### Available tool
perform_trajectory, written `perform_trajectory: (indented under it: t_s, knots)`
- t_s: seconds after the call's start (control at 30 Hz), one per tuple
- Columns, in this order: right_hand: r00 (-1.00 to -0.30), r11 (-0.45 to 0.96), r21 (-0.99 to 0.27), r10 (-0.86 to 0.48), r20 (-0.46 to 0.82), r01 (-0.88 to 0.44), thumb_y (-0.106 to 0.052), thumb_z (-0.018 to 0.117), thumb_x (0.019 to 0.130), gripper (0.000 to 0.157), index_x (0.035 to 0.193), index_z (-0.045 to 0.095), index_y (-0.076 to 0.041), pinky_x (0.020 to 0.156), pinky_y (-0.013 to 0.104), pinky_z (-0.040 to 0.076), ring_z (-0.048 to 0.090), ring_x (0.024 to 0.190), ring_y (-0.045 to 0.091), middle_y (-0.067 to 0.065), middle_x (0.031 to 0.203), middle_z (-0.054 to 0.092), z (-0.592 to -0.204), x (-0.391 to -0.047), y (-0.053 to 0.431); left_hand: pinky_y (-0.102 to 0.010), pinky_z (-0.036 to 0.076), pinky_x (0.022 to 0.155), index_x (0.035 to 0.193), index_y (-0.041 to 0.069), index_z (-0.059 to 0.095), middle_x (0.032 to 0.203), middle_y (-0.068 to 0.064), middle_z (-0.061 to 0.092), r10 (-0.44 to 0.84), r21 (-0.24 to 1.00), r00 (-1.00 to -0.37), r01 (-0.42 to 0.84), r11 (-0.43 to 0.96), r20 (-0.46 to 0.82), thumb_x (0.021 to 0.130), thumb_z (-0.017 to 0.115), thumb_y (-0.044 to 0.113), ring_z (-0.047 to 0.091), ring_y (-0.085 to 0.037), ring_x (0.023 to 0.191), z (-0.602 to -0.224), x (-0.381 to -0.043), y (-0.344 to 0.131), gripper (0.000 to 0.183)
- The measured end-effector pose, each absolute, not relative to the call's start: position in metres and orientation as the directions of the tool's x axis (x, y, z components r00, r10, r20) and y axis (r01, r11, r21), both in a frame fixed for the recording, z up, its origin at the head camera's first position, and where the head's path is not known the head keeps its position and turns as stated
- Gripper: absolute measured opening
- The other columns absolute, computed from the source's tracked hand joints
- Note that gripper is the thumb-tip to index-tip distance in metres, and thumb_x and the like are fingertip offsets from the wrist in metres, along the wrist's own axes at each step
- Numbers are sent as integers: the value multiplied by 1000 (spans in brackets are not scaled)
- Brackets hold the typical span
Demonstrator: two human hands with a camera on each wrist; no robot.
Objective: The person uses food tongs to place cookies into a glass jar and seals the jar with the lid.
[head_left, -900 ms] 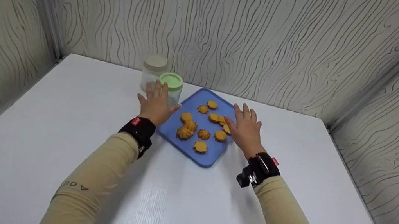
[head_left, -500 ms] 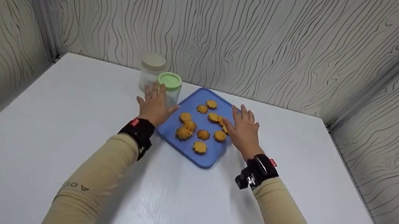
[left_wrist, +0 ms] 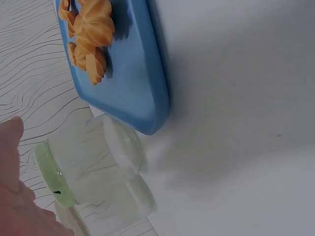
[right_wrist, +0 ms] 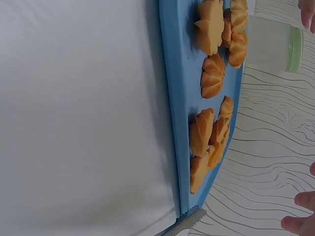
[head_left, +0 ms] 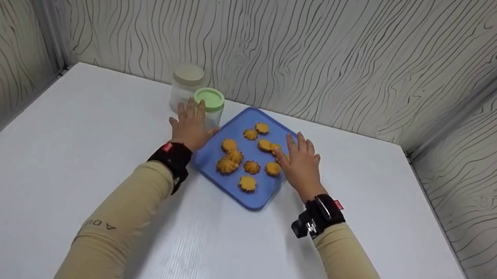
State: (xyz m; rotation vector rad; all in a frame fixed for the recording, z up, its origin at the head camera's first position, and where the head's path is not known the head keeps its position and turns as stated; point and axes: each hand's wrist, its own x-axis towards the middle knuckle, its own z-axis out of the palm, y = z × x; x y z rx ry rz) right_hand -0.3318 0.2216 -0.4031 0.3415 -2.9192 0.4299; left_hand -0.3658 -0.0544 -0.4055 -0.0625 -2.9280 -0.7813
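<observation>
In the head view my left hand (head_left: 192, 128) is spread with straight fingers in front of a clear jar with a green lid (head_left: 209, 99). The left wrist view shows its fingers beside that lid, holding nothing. Over the right edge of a blue tray (head_left: 240, 195) hovers my right hand (head_left: 302, 167), its fingers extended, and it too holds nothing. Several golden, scalloped cookies (head_left: 248, 183) lie on the tray, a few partly covered by the right hand. A grey, serrated tip (right_wrist: 189, 221), like the end of tongs, shows at the tray's edge in the right wrist view.
A second clear jar with a cream lid (head_left: 188, 74) stands behind the green-lidded one, near the back wall. White table (head_left: 201, 255) surface extends in front of the tray. Wood-patterned panels (head_left: 283, 41) enclose the back and both sides.
The head view has shifted slightly. My right hand has edged a little left and nearer, covering more of the cookies at the tray's right. The left hand stays by the green-lidded jar.
</observation>
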Motion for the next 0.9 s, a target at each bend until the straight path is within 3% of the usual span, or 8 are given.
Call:
perform_trajectory:
  t_s: [0.57,0.9]
  knots:
    - [-970,941,-268,-162,180,-206,-40,45,102,61,148,37,-1,108,64,20,24,138,45,26,153,26,-414,-325,230,-69,17,107,154,6,23,159,-24,9,57,490,-990,115,864,132,97,58,39,4,-48,143,-400,-379,-48,75]
    - [-975,941,-275,-159,153,-197,-44,42,102,62,148,37,-2,106,68,21,23,139,45,25,154,26,-417,-323,228,-70,16,106,153,6,26,159,-23,9,79,510,-989,131,850,124,98,57,36,3,-48,143,-406,-383,-57,70]
